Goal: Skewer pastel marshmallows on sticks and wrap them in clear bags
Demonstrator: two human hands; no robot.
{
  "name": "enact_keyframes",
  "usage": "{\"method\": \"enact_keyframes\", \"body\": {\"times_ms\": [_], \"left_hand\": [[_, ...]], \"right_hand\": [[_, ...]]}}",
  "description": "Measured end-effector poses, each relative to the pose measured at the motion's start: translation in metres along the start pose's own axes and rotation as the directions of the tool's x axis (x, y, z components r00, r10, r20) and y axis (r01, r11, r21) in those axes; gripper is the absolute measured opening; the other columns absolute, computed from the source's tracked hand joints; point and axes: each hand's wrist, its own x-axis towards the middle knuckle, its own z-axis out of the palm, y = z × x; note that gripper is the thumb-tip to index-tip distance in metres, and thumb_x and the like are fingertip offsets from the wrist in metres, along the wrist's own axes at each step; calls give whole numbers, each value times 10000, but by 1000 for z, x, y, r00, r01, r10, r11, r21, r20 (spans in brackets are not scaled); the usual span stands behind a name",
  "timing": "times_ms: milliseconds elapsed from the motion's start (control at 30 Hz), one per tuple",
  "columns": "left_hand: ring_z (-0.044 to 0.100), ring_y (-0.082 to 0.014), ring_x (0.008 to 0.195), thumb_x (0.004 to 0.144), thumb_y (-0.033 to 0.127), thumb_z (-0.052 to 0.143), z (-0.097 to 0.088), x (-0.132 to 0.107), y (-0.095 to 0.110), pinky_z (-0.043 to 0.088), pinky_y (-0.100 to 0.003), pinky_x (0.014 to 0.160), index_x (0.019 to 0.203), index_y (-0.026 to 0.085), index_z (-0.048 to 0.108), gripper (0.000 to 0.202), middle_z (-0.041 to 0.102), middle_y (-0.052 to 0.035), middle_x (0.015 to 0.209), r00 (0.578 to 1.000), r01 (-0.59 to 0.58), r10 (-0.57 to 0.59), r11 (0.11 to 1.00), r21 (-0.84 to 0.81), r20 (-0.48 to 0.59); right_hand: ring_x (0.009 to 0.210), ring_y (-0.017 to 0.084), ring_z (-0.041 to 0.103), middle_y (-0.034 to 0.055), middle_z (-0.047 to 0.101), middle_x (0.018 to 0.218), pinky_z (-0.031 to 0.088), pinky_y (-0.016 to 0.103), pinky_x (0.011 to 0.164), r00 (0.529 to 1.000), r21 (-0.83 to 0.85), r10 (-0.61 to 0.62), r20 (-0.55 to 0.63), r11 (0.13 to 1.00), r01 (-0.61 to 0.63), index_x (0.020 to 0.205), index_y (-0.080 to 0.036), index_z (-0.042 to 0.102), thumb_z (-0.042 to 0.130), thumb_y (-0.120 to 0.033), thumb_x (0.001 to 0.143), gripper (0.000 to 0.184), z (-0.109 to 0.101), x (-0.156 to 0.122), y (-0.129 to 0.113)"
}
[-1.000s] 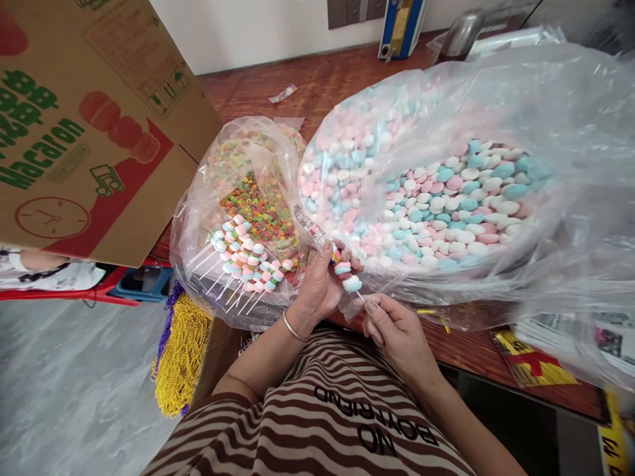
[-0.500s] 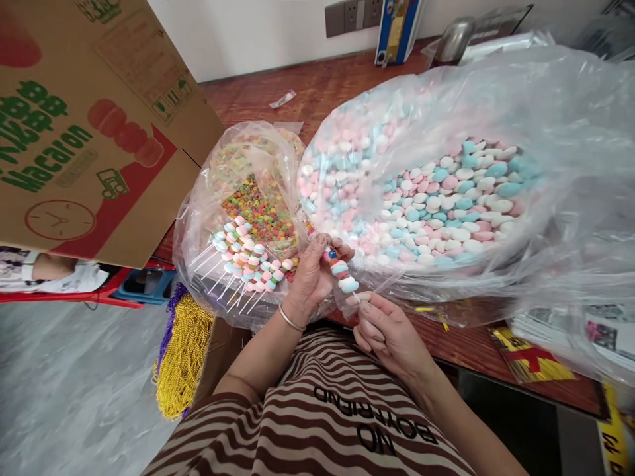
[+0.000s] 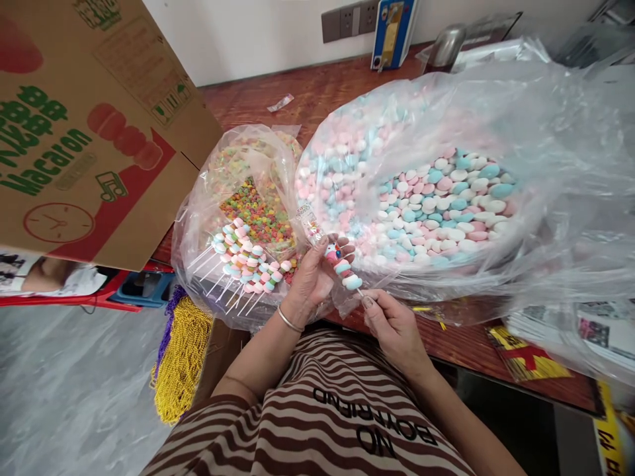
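My left hand (image 3: pixel 312 274) grips a clear printed wrapper (image 3: pixel 309 221), its thumb over the front and the fingers curled behind. Inside the wrapper's lower part sits a candy skewer (image 3: pixel 347 273) with blue, white and pink pieces. My right hand (image 3: pixel 394 324) pinches the skewer's white stick at its lower end. To the left, several finished candy skewers (image 3: pixel 243 254) lie in a pile with white sticks pointing toward me. They rest on a plastic bag of small multicoloured ring candies (image 3: pixel 258 208). Close by on the right is a big clear bag of pastel candies (image 3: pixel 446 198).
A large cardboard box (image 3: pixel 89 132) stands at the left. Yellow and purple bead strings (image 3: pixel 183 360) hang below the table's edge. At the back are a blue box (image 3: pixel 393 33), a metal cup (image 3: pixel 446 47) and a wrapper scrap (image 3: pixel 280 102). Yellow ties (image 3: pixel 528 354) lie at the right.
My right hand has moved slightly right and down on the stick. The wrapper's printed upper part now shows flatter above my left hand, and the skewer has shifted a little to the right.
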Motion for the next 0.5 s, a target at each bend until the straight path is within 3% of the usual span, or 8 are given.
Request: {"method": "enact_keyframes", "body": {"times_ms": [67,167,233,300,367,433,467,500], "left_hand": [[703,-141,820,856,232,736,-2,1,1,577,-293,835,937,174,697,107,713,-30,901,999,-40,40,999,-28,27],[682,-120,766,873,205,719,-2,2,-2,580,-300,839,841,166,677,66,680,-6,810,998,-51,54,996,-74,42],[672,-115,737,880,215,716,-1,2,-5,583,-302,819,794,164,653,118,664,1,779,998,-56,59,995,-88,31],[671,-118,725,868,242,737,0,2,-9,572,-267,731,771,161,636,162,656,-3,768,999,-46,47,996,-76,12],[676,-127,728,847,288,765,2,1,-10,522,-220,609,744,151,620,225,657,-17,776,1000,-31,31,998,-48,3],[676,-131,719,827,337,788,5,-2,-11,483,-205,555,723,143,606,286,651,-24,777,999,-34,33,999,-14,-13],[674,-131,708,816,359,798,7,-3,-11,488,-212,563,718,143,600,309,648,-22,774,998,-47,47,999,6,-33],[673,-132,696,806,378,807,9,-5,-11,501,-225,586,722,144,597,325,644,-19,767,996,-62,63,998,28,-60]], "right_hand": [[460,82,334,-82,405,537,291,221,464,994,233,104,40,966,-110,958,-194,659,575,-464,972,283,2,2,0],[377,52,186,-132,260,464,309,220,445,958,540,215,188,792,-284,880,-193,651,593,-474,956,296,7,5,-1],[352,45,114,-147,206,456,295,223,414,925,613,239,296,695,-376,867,-193,654,573,-473,962,307,10,5,-4],[348,54,122,-143,204,463,286,228,408,927,576,232,295,731,-366,899,-196,662,541,-469,976,308,12,5,-5],[375,76,255,-111,308,477,328,240,455,977,372,149,155,907,-198,939,-194,681,520,-439,992,298,11,5,-4],[473,108,437,-47,503,550,372,261,540,996,-72,-90,-9,993,90,991,-178,712,513,-371,999,277,8,5,0],[527,121,495,-16,580,601,380,271,580,967,-325,-250,-46,919,222,1025,-166,724,515,-324,999,263,6,6,2],[559,129,523,5,623,631,380,282,612,917,-541,-398,-37,779,317,1064,-153,728,515,-274,998,253,4,6,5]]}}
